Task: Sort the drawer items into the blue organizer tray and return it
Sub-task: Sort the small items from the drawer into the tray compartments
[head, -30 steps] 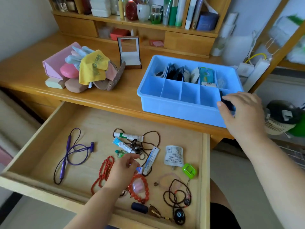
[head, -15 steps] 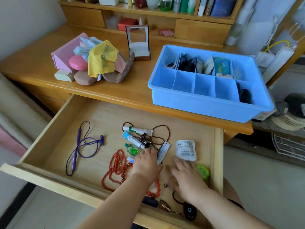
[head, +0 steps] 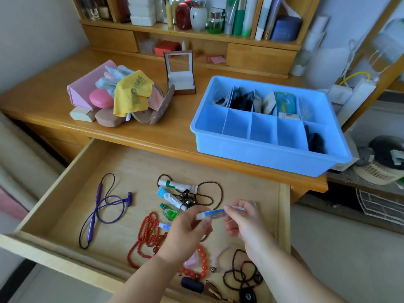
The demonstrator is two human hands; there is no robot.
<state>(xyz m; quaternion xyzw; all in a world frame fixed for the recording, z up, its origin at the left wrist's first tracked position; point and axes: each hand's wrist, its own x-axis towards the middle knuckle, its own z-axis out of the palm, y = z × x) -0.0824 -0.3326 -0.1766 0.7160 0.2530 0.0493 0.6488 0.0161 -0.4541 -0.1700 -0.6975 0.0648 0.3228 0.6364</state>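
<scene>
The blue organizer tray (head: 262, 158) stands on the desk at the right, with packets in its back compartments and a dark item at the front right. Below it the open drawer (head: 65, 193) holds purple earphones (head: 102, 206), two ointment tubes (head: 175, 184), a green bottle (head: 169, 212), red beads (head: 146, 237) and dark bead strings (head: 242, 274). Above the drawer, my left hand (head: 188, 230) pinches a blue-and-white strip (head: 211, 214) by its left end. My right hand (head: 244, 221) pinches a white packet (head: 239, 207) and touches the strip's right end.
Glasses cases and a yellow cloth (head: 131, 95) are piled on the desk's left, with an open small box (head: 180, 75) behind. A shelf of bottles (head: 196, 16) runs along the back. A small fan (head: 384, 158) sits right of the tray. A dark capsule (head: 192, 284) lies near the drawer's front.
My right hand came from the tray down into the drawer. Both hands then rose off the drawer floor, the left with the blue-and-white strip, the right with the white packet.
</scene>
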